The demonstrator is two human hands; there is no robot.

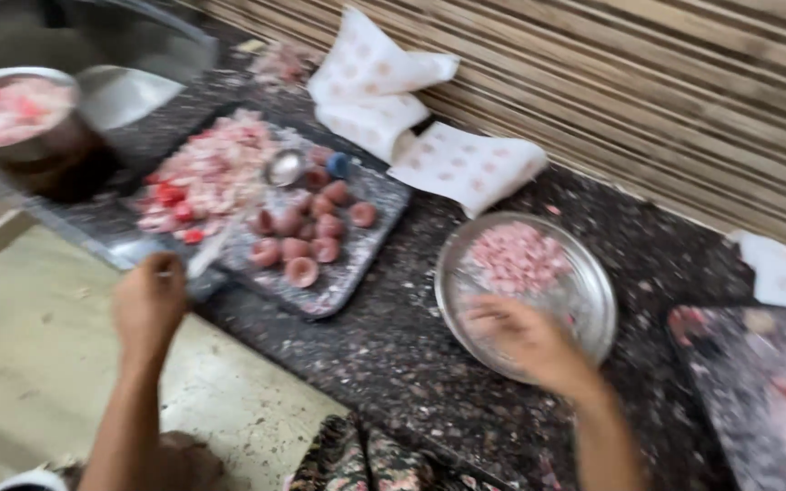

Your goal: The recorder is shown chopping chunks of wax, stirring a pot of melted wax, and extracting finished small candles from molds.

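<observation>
a: head view, left hand [147,305]?
b: clenched around a thin knife [204,259], blade reaching up and right onto the dark speckled cutting board [338,273]. just beyond: round pink halves [307,238] and a chopped pink-and-red pile [206,173].
a: right hand [529,341]?
b: fingers spread, resting on the near rim of a round steel plate [584,305], not gripping anything. pink pieces [516,256] heaped just past the fingers. blurred throughout.

Whole frame motion-blurred. Left hand [147,305] grips something thin, a knife maybe, too smeared to tell; right hand [529,341] covers part of the steel plate [593,300]. Bowl [11,114] and 2nd cutting board [757,400] cut off by edges.
</observation>
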